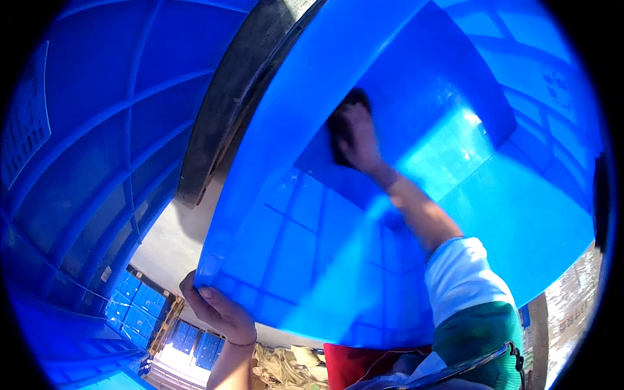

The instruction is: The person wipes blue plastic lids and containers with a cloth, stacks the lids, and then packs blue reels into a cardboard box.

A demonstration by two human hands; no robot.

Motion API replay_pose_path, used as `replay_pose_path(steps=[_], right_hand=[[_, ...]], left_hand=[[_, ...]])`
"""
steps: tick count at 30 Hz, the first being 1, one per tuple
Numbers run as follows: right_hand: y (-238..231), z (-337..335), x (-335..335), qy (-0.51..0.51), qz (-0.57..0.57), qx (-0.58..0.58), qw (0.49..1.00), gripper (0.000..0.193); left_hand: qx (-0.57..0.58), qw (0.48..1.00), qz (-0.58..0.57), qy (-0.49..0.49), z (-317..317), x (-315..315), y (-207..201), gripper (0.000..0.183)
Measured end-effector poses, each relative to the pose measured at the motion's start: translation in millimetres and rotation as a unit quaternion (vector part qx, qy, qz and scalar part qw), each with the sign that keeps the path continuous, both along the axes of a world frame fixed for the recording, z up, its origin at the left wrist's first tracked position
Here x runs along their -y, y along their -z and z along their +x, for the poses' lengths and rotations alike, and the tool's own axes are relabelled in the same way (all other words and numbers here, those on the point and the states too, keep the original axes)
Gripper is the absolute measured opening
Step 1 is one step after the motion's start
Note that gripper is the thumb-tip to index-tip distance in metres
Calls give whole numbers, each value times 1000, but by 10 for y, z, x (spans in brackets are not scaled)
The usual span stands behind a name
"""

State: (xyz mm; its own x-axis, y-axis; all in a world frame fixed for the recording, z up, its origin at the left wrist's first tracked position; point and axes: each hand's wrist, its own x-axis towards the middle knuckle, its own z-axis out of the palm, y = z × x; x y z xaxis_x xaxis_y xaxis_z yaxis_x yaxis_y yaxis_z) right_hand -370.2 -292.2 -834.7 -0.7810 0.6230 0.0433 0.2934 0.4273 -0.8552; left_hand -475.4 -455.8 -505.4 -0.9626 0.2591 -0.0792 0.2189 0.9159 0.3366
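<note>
A large blue plastic bin [273, 117] fills the middle of the view, its open inside facing me. Down inside it, my right hand [361, 136] presses a dark, soft-looking cloth [339, 130] against the inner wall near the bottom; motion blurs both, so the cloth's exact kind is unclear. My left hand [221, 311] grips the bin's near left corner, thumb over the rim and fingers wrapped round the outside. Sunlight falls in a bright band across the bin's floor and side.
More blue ribbed bins [84, 130] stand close on the left, one with a label. A dark curved edge [221, 97] runs between them and my bin. Low down lie crumpled tan material [289, 365] and something red [351, 364]. Stacked blue crates [138, 300] stand further off.
</note>
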Motion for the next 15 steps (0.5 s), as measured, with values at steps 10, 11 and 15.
replay_pose_path(steps=[10, 11, 15], right_hand=[[-59, -504, 732, -368, -26, 141, 919, 46], [-96, -563, 686, -391, -34, 174, 903, 44], [88, -34, 777, -372, -29, 128, 919, 41]], left_hand=[[13, 999, 29, -25, 20, 25, -2, 40], [18, 999, 33, -35, 24, 36, 6, 39], [30, 998, 47, -11, 14, -6, 11, 37]])
